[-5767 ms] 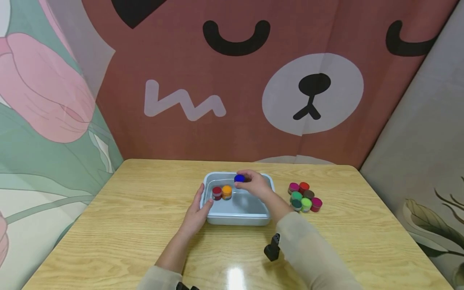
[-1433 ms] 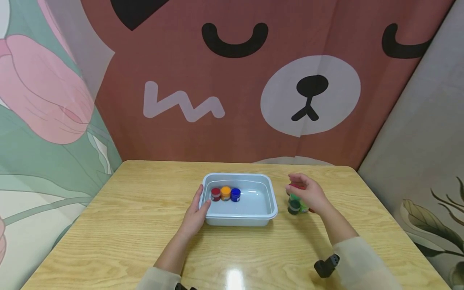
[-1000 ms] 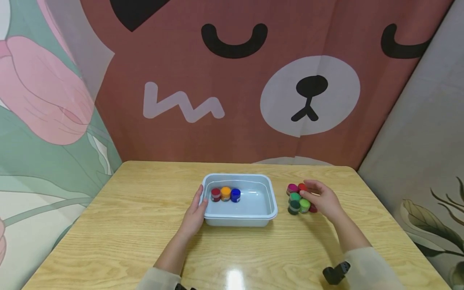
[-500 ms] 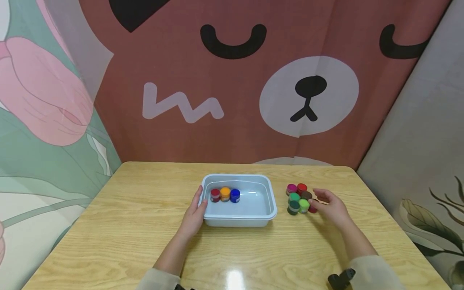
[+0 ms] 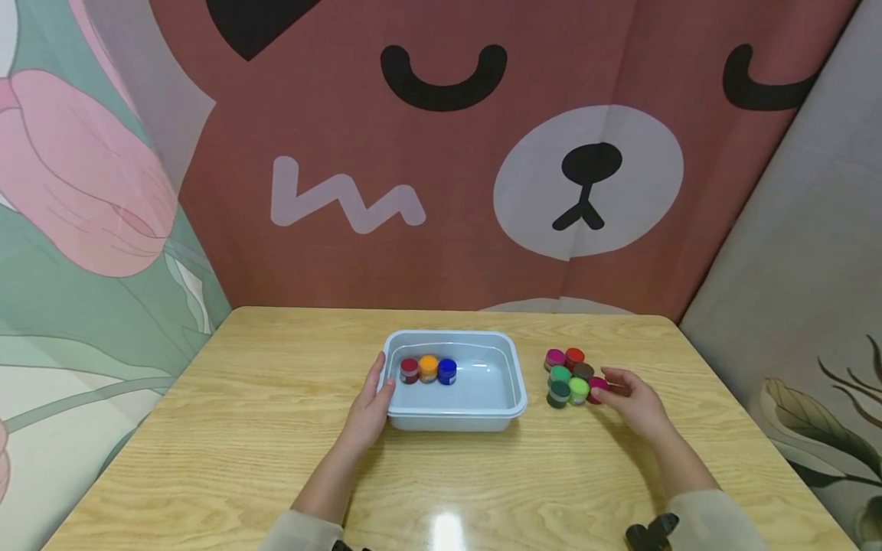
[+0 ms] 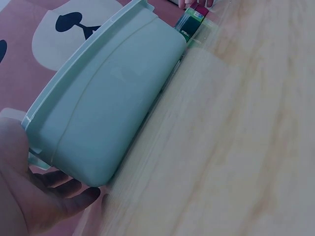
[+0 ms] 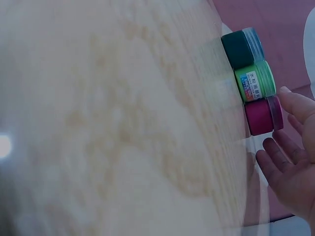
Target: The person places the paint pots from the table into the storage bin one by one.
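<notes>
Left hand (image 5: 367,405): holding the left end of the pale blue plastic tray (image 5: 455,422), with thumb at the rim and fingers against the outer wall; apparently steadying
Right hand (image 5: 637,402): beside the near magenta paint jar (image 7: 258,118), with thumb and index finger parted about lid width; impossible to tell whether gripping or merely touching
Inside the tray: dark red paint jar (image 5: 409,372), orange paint jar (image 5: 429,369), blue paint jar (image 5: 447,372); upright in a row toward the left
Cluster on the wooden table (image 5: 276,444): right of the tray; in front, dark green paint jar (image 5: 559,395), lime-green paint jar (image 5: 578,392), then the near magenta paint jar; behind, green paint jar (image 5: 560,374), brown paint jar (image 5: 583,371); farthest back, far magenta paint jar (image 5: 554,359), red paint jar (image 5: 574,357)
Step in hand: probably picking out or adjusting one jar
Next move: seems to call for a secure pinch and straight lift, without nudging the lime-green neighbour; ample room right of the blue paint jar
</notes>
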The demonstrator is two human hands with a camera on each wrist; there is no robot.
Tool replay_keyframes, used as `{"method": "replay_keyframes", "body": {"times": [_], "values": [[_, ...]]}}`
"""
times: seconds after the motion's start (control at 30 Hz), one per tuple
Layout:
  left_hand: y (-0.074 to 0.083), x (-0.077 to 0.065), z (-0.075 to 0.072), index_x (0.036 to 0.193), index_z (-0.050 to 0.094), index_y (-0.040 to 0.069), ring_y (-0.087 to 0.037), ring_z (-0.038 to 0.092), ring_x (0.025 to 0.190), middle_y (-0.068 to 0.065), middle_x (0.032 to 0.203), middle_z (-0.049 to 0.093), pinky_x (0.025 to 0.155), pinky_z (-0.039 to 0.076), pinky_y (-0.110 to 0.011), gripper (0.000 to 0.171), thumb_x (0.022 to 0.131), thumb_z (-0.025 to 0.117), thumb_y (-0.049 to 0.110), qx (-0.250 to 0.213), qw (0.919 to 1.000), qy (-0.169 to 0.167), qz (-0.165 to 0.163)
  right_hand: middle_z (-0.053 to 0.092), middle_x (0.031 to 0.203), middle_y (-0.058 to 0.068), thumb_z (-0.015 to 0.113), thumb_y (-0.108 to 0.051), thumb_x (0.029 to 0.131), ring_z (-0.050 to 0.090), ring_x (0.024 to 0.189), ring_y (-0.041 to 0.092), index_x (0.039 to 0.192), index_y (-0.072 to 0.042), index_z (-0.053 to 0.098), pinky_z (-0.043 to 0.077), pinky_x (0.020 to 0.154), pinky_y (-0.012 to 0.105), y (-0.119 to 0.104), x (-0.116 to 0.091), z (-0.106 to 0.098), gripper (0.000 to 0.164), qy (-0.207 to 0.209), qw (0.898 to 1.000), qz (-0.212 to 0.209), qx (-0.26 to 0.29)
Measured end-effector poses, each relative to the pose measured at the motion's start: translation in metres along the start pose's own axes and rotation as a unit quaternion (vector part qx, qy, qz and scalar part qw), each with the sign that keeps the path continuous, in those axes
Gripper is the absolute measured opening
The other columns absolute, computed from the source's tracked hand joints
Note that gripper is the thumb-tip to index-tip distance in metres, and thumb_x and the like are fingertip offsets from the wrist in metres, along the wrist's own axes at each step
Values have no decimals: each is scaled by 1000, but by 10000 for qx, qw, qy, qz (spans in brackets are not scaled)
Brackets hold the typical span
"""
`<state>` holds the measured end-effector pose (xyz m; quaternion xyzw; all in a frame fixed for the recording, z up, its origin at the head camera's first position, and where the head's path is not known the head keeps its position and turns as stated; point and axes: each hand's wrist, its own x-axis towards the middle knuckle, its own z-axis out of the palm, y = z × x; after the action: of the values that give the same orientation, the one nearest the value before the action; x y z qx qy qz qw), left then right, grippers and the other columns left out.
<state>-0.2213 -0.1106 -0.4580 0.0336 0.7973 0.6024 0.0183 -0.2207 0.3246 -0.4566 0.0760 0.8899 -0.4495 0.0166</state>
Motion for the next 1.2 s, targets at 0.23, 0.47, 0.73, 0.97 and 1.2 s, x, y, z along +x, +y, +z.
{"method": "replay_keyframes", "body": {"times": [0.23, 0.47, 0.73, 0.97, 1.2], "values": [[2, -1, 0, 158, 16, 18, -40, 13, 151, -13, 165, 16, 121, 11, -61, 57, 106, 37, 23, 6, 10000, 39, 74, 38, 150, 29, 60, -44, 95, 43, 132, 44, 149, 1, 35, 44, 105, 52, 3, 3, 1, 74, -76, 10000, -14, -30], [3, -2, 0, 158, 16, 18, -39, 13, 151, -13, 165, 15, 121, 11, -61, 57, 106, 38, 23, -42, 9999, 31, 112, 37, 151, 28, 62, -45, 94, 41, 133, 44, 150, -2, 34, 41, 108, 55, 7, 5, 2, 76, -164, 9998, 81, -18], [3, -2, 0, 159, 16, 19, -39, 12, 151, -12, 165, 15, 121, 11, -61, 57, 106, 37, 24, -12, 10000, -10, 34, 39, 149, 29, 61, -46, 94, 41, 133, 43, 150, -2, 36, 41, 108, 55, 8, 7, 2, 75, -127, 9997, 193, 8], [3, -1, 0, 159, 16, 22, -38, 12, 152, -10, 166, 15, 120, 11, -62, 57, 106, 37, 27, 21, 10000, -30, -82, 41, 148, 29, 58, -43, 97, 42, 132, 40, 150, -3, 35, 41, 106, 49, 6, 5, 2, 70, 96, 9993, 293, 198], [2, 0, 0, 159, 16, 20, -39, 13, 151, -12, 165, 15, 120, 11, -62, 57, 106, 37, 25, 34, 10000, 21, -8, 41, 149, 27, 58, -48, 95, 42, 133, 37, 152, -6, 35, 45, 98, 31, -1, 2, 0, 74, 265, 9985, 368, 304]]}}
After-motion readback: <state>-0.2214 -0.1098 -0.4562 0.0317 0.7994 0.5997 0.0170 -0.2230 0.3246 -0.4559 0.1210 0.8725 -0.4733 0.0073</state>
